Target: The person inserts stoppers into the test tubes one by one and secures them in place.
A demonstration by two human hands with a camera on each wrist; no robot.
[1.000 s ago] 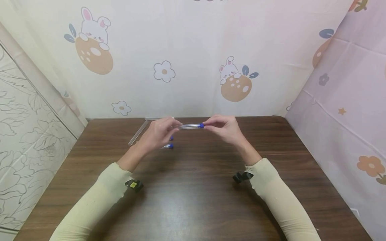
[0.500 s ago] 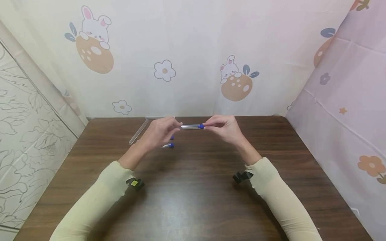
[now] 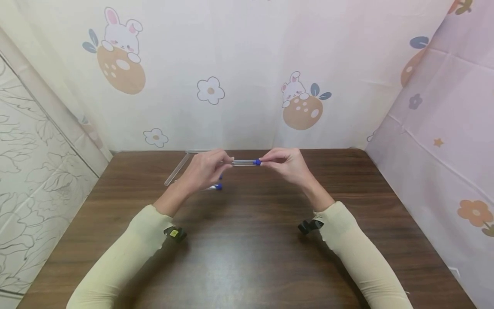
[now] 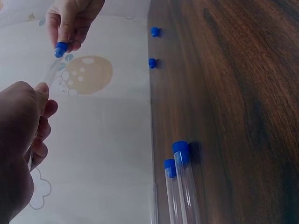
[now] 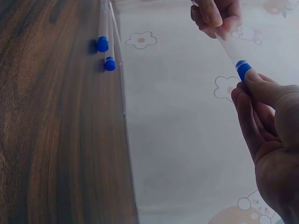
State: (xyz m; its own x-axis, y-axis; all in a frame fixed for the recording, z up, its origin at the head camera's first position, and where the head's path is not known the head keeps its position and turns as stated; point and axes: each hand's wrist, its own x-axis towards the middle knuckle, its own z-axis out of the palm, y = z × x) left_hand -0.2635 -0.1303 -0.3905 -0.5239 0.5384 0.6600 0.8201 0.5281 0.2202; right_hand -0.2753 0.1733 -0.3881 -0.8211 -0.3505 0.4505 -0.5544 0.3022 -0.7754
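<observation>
- Underneath everything spreads a dark brown wooden table (image 3: 262, 266), its streaked grain running mostly side to side in the head view, with a pale shine near the front.
- Behind it hangs a cream cloth (image 3: 247, 56) printed with rabbits, spotted orange shapes and outlined flowers; it comes down to the table's back edge.
- On the right side hangs a pinkish cloth (image 3: 440, 116) with creases, an orange flower and a small star.
- At the left stands a white panel (image 3: 31, 171) covered in thin line drawings of leaves and blossoms.
- Above the back part of the table, a clear tube (image 3: 243, 162) is held level between the two hands, with a blue cap (image 3: 257, 162) at its right end.
- The left hand (image 3: 206, 167) grips the tube's other end, thumb and fingers closed around it.
- The right hand (image 3: 287, 165) pinches the blue cap between thumb and fingers.
- Two capped tubes (image 4: 187, 186) lie side by side on the wood, partly hidden behind the left hand in the head view.
- Farther left, a slanted tube (image 3: 177, 169) lies near a back tube (image 3: 197, 151) along the rear edge; whether they touch, I cannot tell.
- Two loose caps (image 4: 152, 63), also blue, sit apart near the back edge.
- Pale yellowish sleeves (image 3: 115, 257) cover both forearms.
</observation>
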